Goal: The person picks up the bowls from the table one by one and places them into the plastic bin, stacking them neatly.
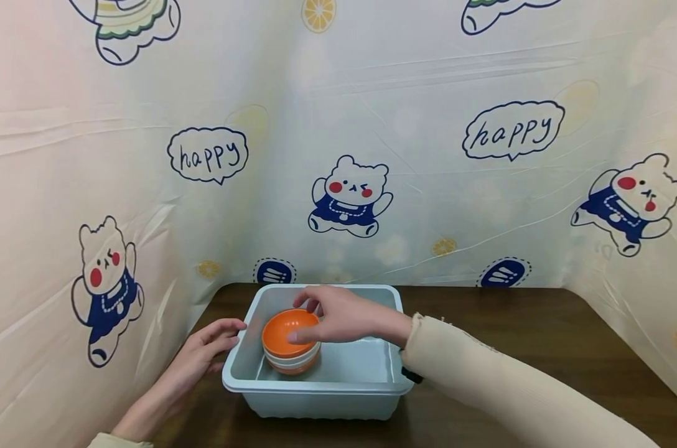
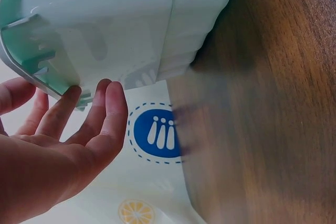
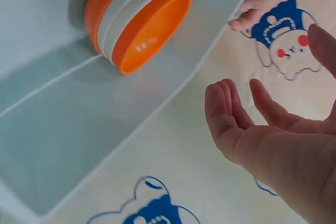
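Note:
A stack of orange and white bowls (image 1: pixel 291 342) stands in the left part of a light blue plastic basin (image 1: pixel 361 367), an orange bowl on top. Over the stack hovers my right hand (image 1: pixel 338 316), its fingers loosely bent and holding nothing; the right wrist view shows a gap between this hand (image 3: pixel 273 129) and the bowls (image 3: pixel 142 22). At the basin's left rim is my left hand (image 1: pixel 206 348), fingers partly extended. In the left wrist view its fingertips are at the underside of the rim (image 2: pixel 44 87); whether they press on it I cannot tell.
The basin stands on a dark brown wooden table (image 1: pixel 495 348). Behind and at both sides hangs a pale cloth (image 1: pixel 417 186) printed with bears, oranges and the word happy.

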Demonstrator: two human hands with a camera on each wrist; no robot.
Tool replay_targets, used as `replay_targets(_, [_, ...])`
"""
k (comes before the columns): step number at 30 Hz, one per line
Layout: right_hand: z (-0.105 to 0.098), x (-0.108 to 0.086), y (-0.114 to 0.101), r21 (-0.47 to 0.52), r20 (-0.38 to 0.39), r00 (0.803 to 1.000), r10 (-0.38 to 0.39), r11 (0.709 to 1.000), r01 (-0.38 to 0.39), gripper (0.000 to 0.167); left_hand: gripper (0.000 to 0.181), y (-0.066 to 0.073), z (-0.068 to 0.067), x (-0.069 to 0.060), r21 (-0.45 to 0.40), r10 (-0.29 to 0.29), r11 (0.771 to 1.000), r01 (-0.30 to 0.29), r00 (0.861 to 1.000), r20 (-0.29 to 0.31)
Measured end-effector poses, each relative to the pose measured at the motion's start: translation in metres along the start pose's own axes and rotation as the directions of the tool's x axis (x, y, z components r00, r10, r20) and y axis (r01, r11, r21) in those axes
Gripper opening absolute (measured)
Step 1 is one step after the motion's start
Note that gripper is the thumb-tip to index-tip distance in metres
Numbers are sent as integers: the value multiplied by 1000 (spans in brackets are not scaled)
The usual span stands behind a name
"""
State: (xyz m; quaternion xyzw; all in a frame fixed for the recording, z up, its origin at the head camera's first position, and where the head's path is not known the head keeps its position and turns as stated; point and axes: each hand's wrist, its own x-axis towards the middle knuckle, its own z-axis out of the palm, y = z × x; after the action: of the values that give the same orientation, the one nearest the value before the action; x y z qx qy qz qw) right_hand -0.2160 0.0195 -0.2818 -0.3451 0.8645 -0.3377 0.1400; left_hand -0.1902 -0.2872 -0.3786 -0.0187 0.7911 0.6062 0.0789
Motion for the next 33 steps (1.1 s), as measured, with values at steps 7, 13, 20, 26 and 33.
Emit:
replay_targets(7, [2, -51, 2, 10, -166, 981, -104, 994, 107, 31, 37, 3, 0, 0, 13, 5, 1000, -5, 1000, 7])
replay_targets(13, [7, -101, 17, 43, -280, 951, -129, 988, 147, 21, 37, 3, 2, 1, 23, 5, 1000, -6, 1000, 9])
replay_targets(20, [12, -147, 40, -60, -382, 918, -103, 994, 87, 19, 37, 0, 0, 0, 19, 11, 1000, -11, 1000, -1])
replay_targets(26, [17, -173, 60, -46, -398, 915, -58, 998, 43, 18, 37, -2, -1, 0, 18, -6, 1000, 6, 1000, 1])
replay_targets(33, [19, -192, 87, 4, -341, 939, 46, 999, -47, 20, 39, -1, -2, 1, 25, -4, 1000, 4, 1000, 10])
